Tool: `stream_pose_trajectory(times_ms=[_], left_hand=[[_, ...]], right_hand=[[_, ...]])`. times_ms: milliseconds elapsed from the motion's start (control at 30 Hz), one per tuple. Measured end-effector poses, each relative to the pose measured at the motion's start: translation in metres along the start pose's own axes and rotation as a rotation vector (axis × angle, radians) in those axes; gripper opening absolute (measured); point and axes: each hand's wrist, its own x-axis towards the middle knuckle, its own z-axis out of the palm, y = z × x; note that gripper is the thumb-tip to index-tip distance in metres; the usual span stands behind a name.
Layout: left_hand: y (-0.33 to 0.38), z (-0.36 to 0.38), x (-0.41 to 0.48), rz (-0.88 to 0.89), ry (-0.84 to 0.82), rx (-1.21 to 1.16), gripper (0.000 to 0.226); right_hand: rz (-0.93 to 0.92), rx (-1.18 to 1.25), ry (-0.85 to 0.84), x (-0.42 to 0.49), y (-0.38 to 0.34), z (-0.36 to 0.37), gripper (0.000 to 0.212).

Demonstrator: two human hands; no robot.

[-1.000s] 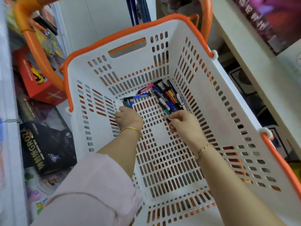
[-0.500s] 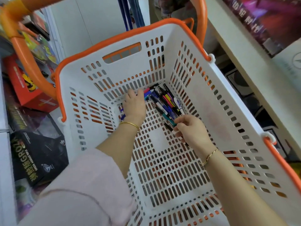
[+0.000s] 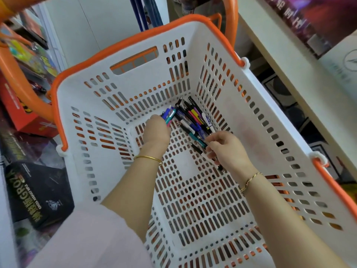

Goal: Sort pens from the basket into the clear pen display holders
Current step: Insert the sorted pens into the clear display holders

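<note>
A white slotted basket (image 3: 270,117) with an orange rim and handles holds several pens (image 3: 195,120) heaped at its far right corner. My left hand (image 3: 157,132) is curled round a small bunch of blue, teal and pink pens (image 3: 170,115) at the left end of the heap. My right hand (image 3: 225,149) pinches a few dark pens (image 3: 197,149) at the near end of the heap, their tips sticking out below my fingers. No clear display holders are in view.
Boxed goods lie to the left of the basket: a black box (image 3: 38,192) and an orange-red box (image 3: 21,111). A pale shelf edge (image 3: 286,78) runs along the right, with dark items beneath it.
My left hand moved from the basket's left floor toward the heap and closed round a few pens. My right hand stayed at the heap's near end, still pinching pens.
</note>
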Motion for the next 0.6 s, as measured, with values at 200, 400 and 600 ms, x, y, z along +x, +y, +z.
stream_pose_trajectory(times_ms=[200, 400, 600], left_hand=[[0.02, -0.005, 0.019, 0.203, 0.14, -0.01, 0.036], [0.018, 0.019, 0.03, 0.127, -0.002, 0.089, 0.055], [0.018, 0.02, -0.002, -0.155, -0.038, -0.201, 0.031]], right_hand=[[0.016, 0.03, 0.029, 0.001, 0.002, -0.005, 0.024], [0.005, 0.043, 0.036, 0.003, 0.004, -0.008, 0.024], [0.001, 0.079, 0.037, -0.001, 0.002, -0.016, 0.02]])
